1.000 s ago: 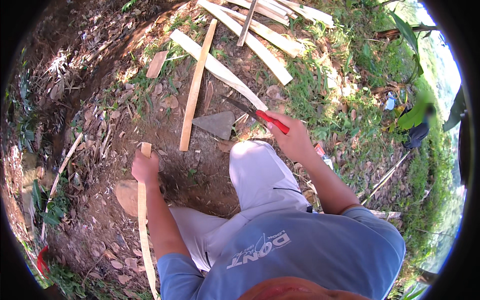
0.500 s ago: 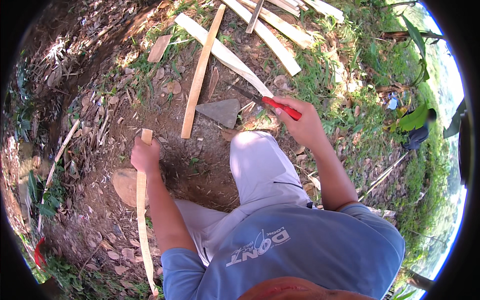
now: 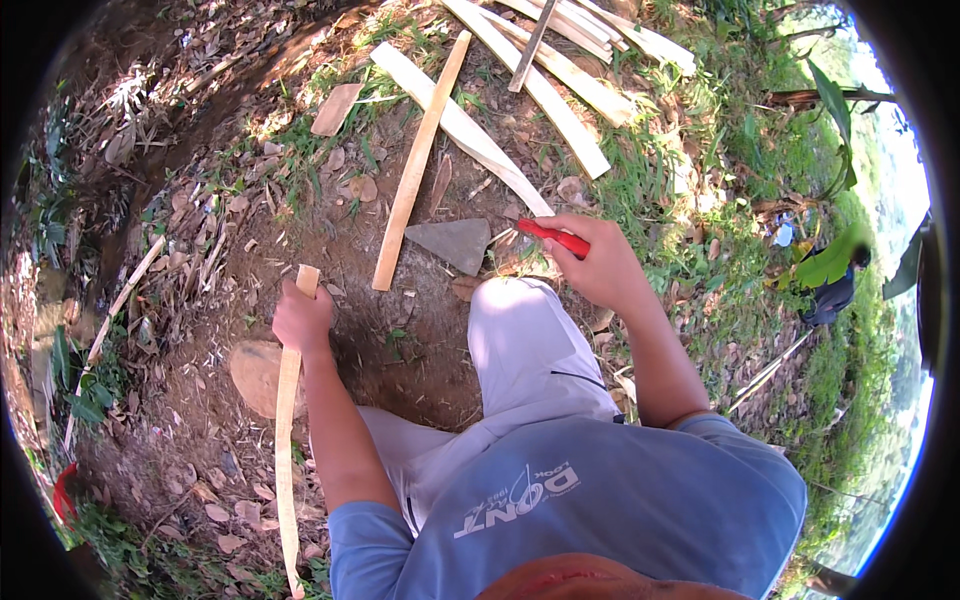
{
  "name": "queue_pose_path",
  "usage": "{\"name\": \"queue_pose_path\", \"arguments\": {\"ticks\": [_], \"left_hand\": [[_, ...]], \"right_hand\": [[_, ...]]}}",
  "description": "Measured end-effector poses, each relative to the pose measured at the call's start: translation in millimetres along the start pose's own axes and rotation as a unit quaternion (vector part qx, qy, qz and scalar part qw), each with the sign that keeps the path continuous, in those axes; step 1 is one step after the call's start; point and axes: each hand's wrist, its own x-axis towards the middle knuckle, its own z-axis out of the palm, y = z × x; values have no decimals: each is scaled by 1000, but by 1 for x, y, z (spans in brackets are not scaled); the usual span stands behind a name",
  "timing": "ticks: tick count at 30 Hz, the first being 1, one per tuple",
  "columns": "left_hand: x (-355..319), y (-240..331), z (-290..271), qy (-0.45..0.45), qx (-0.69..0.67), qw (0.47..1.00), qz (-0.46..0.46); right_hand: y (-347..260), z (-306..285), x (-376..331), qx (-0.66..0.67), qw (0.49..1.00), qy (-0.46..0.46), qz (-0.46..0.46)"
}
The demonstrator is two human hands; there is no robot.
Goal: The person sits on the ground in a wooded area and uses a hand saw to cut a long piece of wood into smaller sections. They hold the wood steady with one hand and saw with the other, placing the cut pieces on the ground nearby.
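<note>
My left hand (image 3: 304,320) is closed round the upper part of a long, thin wooden strip (image 3: 286,430). The strip's short end sticks out above the fist, and its long end runs down beside my left forearm. In my right hand (image 3: 607,266) is a red-handled knife (image 3: 556,238), held above my raised knee; its blade hardly shows from here. Just left of the knife a grey, roughly triangular stone (image 3: 450,243) lies on the soil. Another flat wooden strip (image 3: 415,175) rests beyond the stone, crossing over a paler strip (image 3: 465,130).
Several pale wooden strips (image 3: 560,120) lie fanned out at the far side, with a dark, narrow strip (image 3: 530,50) across them. A round, flat-topped wood block (image 3: 255,375) stands by my left forearm. A small flat wood piece (image 3: 336,108) lies among dry leaves and grass.
The knife has turned, so its blade, plain to see before, hardly shows now. Both hands have shifted slightly, still holding the same things. The whole view has moved a little.
</note>
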Motion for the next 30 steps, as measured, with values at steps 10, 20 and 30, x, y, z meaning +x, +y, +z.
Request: {"name": "queue_pose_path", "arguments": {"ticks": [10,20,30], "left_hand": [[0,0,0,1,-1,1000,0],[-2,2,-2,11,4,1000,7],[-2,1,-2,22,0,1000,12]], "right_hand": [[16,-12,6,3,996,63,56],[40,-18,0,71,991,65,90],[46,-13,-2,63,994,68,60]]}}
